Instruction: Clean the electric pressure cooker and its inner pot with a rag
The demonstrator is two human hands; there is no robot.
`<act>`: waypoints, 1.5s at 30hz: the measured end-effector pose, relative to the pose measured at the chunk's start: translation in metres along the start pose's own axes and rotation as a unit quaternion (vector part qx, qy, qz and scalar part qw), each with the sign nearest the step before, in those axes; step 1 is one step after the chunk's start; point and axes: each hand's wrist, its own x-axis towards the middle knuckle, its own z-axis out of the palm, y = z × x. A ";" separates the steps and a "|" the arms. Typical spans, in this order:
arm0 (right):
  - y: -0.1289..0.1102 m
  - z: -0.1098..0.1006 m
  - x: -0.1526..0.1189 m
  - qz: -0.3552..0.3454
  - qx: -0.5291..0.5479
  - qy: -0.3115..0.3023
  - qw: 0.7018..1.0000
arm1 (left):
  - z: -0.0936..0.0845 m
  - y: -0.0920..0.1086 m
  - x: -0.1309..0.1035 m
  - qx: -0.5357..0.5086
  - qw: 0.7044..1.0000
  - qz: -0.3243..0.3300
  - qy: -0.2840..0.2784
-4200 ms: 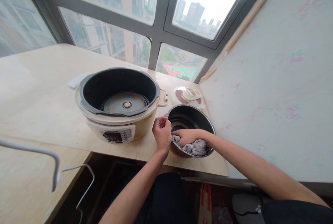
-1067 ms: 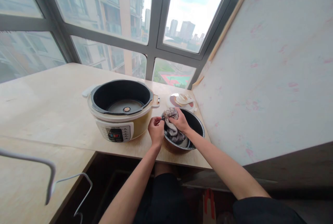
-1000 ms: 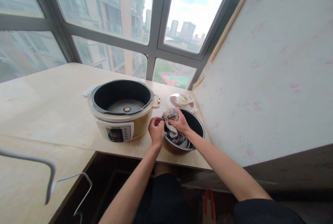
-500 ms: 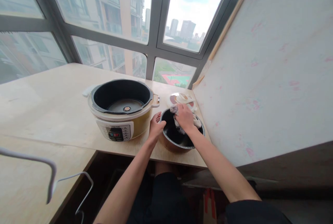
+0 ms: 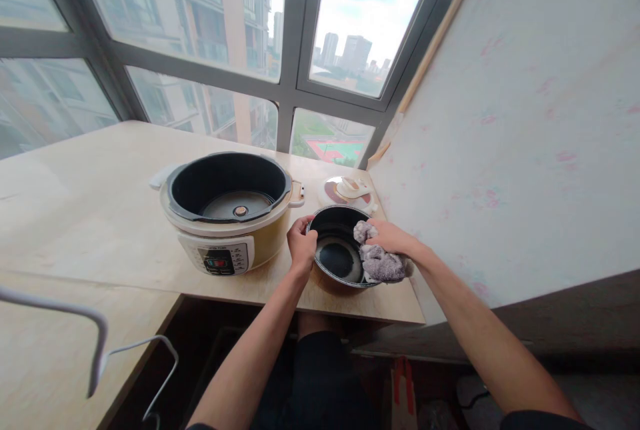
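Note:
A dark round inner pot (image 5: 336, 258) stands near the front edge of the wooden counter. My left hand (image 5: 302, 243) grips its left rim, thumb on the near side and fingers round the outside. At the pot's right rim my right hand (image 5: 393, 238) is closed on a grey-purple cloth (image 5: 383, 265), which hangs partly inside the pot and partly over the rim. To the left sits a white and gold electric cooker (image 5: 267, 243), lidless, its dark inside showing. Behind the pot lies a white and brown lid (image 5: 345, 191).
The wooden counter (image 5: 100, 217) runs along grey-framed windows. A patterned wall (image 5: 500, 150) bounds the right side. White bent metal rods (image 5: 95, 330) stick up at the lower left, and a red and tan item (image 5: 404, 390) is below the counter.
My right hand and the cloth have moved right, from inside the pot to its right rim, uncovering the pot's bottom. My left hand still holds the rim. The view has shifted slightly.

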 end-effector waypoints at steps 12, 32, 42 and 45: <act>-0.078 0.045 -0.011 -0.064 0.332 0.012 0.941 | 0.002 0.003 -0.006 -0.031 0.999 0.000 0.042; -0.036 0.013 -0.036 -0.122 0.137 -0.038 0.982 | -0.005 0.003 -0.004 0.006 1.000 0.015 0.019; 0.006 0.002 0.009 -0.044 -0.071 0.121 0.989 | -0.009 -0.001 -0.002 0.023 1.000 0.005 -0.004; -0.004 0.008 0.031 -0.046 -0.112 0.142 0.982 | -0.008 0.000 -0.002 0.014 1.000 0.003 -0.002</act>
